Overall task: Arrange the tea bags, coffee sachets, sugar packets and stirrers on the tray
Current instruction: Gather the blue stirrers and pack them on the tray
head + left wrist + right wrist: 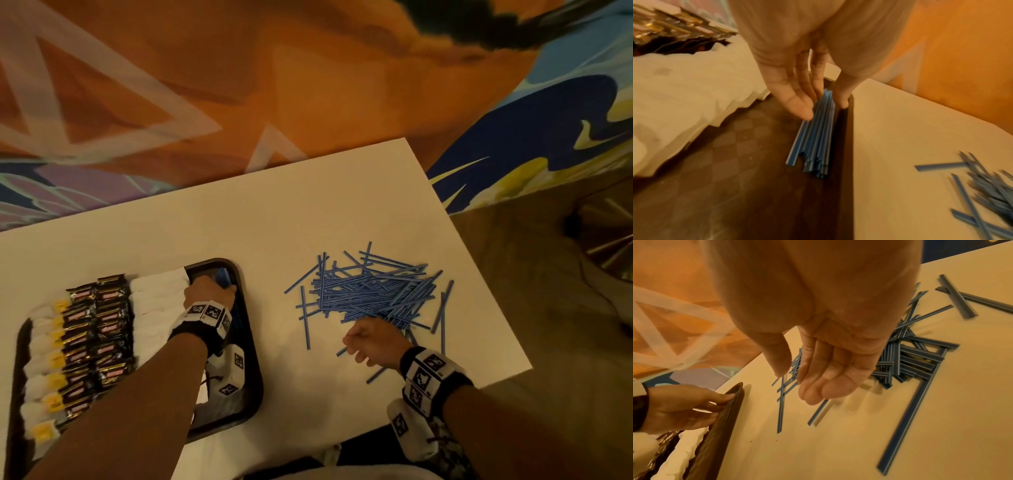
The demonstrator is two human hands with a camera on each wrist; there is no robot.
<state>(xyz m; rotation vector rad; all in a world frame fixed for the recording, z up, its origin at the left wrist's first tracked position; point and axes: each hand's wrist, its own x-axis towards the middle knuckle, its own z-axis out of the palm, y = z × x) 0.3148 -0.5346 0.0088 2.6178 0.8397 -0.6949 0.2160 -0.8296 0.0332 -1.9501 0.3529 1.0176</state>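
Observation:
A dark tray (252,359) lies at the left of the white table (274,212). It holds rows of white-and-yellow tea bags (44,359), dark coffee sachets (99,329) and white sugar packets (157,298). A bundle of blue stirrers (818,138) lies along the tray's right wall (844,146). My left hand (824,109) flanks its far end with straight fingers on one side and the thumb on the other. My right hand (363,342) hovers at the near edge of the loose stirrer pile (373,291), fingers relaxed (818,386), holding nothing.
The table's right edge (479,274) runs close behind the pile, with brown floor beyond. A colourful orange and blue carpet (308,85) lies past the far edge. Stray stirrers (305,315) lie between tray and pile.

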